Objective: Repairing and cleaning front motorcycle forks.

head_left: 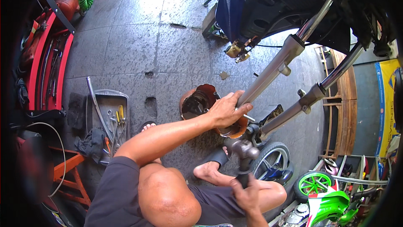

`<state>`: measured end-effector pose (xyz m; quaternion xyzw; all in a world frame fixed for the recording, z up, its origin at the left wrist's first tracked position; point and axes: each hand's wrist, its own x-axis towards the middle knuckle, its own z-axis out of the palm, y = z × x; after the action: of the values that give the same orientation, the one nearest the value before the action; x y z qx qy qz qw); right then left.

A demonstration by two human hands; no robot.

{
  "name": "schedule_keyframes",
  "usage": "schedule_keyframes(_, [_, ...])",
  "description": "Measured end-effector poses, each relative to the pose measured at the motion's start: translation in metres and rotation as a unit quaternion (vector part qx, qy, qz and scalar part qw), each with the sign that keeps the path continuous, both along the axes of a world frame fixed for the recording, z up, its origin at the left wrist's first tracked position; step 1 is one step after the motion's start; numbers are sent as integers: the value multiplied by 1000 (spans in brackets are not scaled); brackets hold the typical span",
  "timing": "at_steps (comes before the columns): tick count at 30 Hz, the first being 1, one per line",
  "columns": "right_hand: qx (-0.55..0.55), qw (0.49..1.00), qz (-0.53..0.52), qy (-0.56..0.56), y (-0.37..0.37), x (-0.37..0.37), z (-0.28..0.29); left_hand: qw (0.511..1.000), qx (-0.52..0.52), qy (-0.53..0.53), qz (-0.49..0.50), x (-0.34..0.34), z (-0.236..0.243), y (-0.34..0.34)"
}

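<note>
Hammer (244, 153) stands gripped in the right hand (247, 193), its head just below the fork leg (273, 69), whose lower end the left hand (226, 109) clasps. The wheel (270, 160) already lies off; both legs remain mounted beneath the motorcycle (277, 9).

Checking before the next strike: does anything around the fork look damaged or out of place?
The floor has chipped pits near the metal tray. Otherwise nothing odd: left hand grips the fork leg, right hand holds the hammer.

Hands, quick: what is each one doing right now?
Left hand: closed around the lower end of the fork leg.
Right hand: closed on the hammer handle.
</note>
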<state>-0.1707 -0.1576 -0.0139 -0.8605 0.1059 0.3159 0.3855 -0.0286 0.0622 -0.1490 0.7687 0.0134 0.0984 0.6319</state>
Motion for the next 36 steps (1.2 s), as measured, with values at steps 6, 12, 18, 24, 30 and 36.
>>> schedule_keyframes(6, [-59,948,145,-277,23,70,50,998,-53,-21,9,4,-10,-9])
schedule_keyframes(12, [-135,939,159,-274,45,87,50,998,-67,-1,20,1,-6,-12])
schedule_keyframes(18, [-102,952,116,-264,48,97,64,997,-43,-28,65,1,-13,-20])
schedule_keyframes(24, [-124,951,143,-243,57,91,62,997,-48,-11,62,-2,-6,-16])
schedule_keyframes(30, [-86,953,121,-264,54,95,56,997,27,17,75,-1,-3,-12])
schedule_keyframes(36, [-103,957,118,-246,56,85,61,998,-5,5,56,-3,-10,-19])
